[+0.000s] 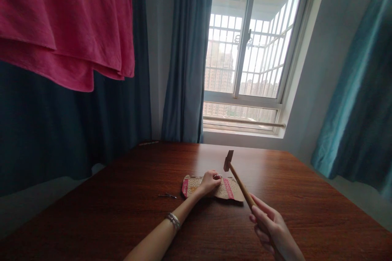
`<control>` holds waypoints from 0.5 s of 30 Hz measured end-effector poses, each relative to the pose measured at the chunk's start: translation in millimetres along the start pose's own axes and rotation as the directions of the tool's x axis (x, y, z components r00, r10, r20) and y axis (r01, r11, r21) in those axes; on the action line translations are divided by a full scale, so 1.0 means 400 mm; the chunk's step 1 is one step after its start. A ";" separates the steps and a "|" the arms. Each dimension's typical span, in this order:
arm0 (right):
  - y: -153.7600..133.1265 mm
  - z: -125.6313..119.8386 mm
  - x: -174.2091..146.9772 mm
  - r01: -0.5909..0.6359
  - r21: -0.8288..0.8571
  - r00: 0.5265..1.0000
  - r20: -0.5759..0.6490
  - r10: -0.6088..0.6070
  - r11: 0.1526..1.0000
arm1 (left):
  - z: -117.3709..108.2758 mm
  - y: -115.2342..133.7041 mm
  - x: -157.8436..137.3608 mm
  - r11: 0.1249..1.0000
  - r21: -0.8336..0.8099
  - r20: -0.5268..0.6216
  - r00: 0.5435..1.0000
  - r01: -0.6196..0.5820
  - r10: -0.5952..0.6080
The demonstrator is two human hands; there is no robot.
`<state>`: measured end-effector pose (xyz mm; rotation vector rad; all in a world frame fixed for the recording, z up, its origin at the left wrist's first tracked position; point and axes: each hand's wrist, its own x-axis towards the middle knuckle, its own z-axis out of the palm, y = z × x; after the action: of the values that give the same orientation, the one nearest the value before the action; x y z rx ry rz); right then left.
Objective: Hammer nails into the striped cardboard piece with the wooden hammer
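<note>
My right hand is wrapped round the wooden handle of a hammer. The hammer is raised, its metal head up and to the left, above the table and apart from the cardboard. A flat piece of printed cardboard, with pink bands and small dark dots, lies on the table. Over its middle, my left hand has its fingers closed in a pinch. Whatever is between the fingertips is too small to make out. Left of the cardboard lie a few thin dark pieces that look like nails.
The brown wooden table reaches to the wall below a barred window. A pink cloth hangs at the upper left. Blue curtains hang behind the table and at the right.
</note>
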<state>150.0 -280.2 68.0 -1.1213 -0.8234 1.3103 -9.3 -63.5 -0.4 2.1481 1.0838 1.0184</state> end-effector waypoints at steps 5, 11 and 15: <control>0.026 -0.002 0.010 -0.036 -0.016 0.999 0.030 0.036 0.999 | 0.007 -0.006 0.002 1.000 -0.011 0.002 1.000 -0.003 0.003; 0.019 0.004 0.011 0.017 -0.020 1.000 0.019 -0.017 1.000 | 0.009 -0.005 0.000 1.000 -0.007 -0.004 1.000 -0.001 0.001; 0.014 0.006 0.007 -0.017 -0.026 1.000 0.014 0.018 1.000 | 0.009 -0.004 0.000 1.000 -0.013 -0.009 1.000 0.003 -0.003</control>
<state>146.3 -277.4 63.0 -1.1427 -0.8449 1.3271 -6.9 -62.9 -3.6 2.1331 1.0807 1.0316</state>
